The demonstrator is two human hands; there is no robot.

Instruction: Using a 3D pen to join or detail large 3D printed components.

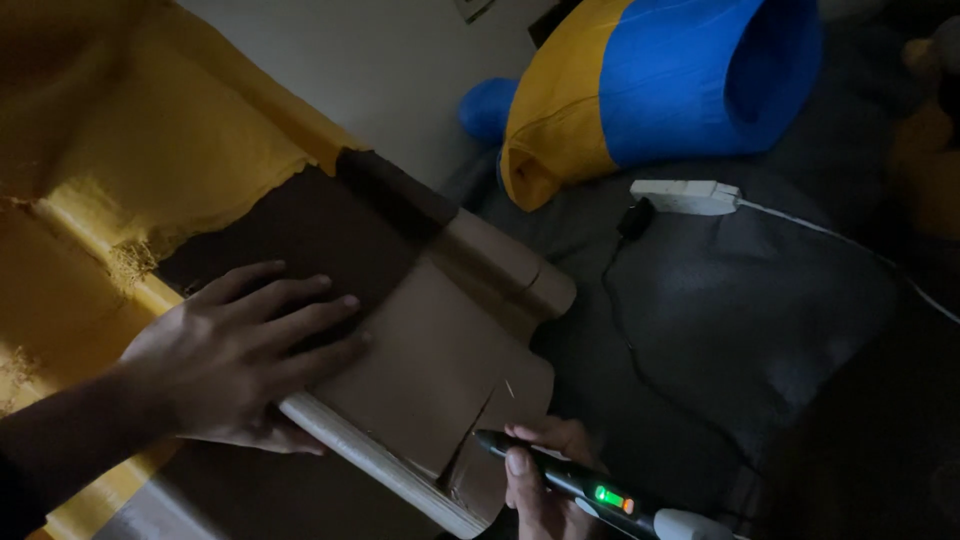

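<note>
Two bare hands are seen at a piece of brown cardboard [420, 350], which is taken as the landmark. The left hand [240, 355] is laid flat, palm down, on the cardboard's upper left part, with the forearm reaching in from the lower left; its fingers [310, 320] are spread slightly apart and pointed to the right, closed on nothing. The right hand [545, 480] is held just below the cardboard's lower right corner, and is clamped round a dark pen-shaped tool [560, 480], with the forefinger laid along the barrel. The tool's long axis is run from upper left to lower right: its tip is pointed up and left and is set against, or just beside, the cardboard's lower edge, though contact cannot be told in the dim light. A green and an orange light are shown on the barrel, and a white end is seen at its lower right. The cardboard itself is laid slantwise, with folded flaps at its right side and slits near the tip. A yellow cloth [150, 150] is lapped over the cardboard's upper left. Beyond the cardboard, to the upper right, a blue and yellow cushion [650, 80] and a white power strip [685, 196] with a black cable [620, 330] are laid on a grey blanket [760, 300].
</note>
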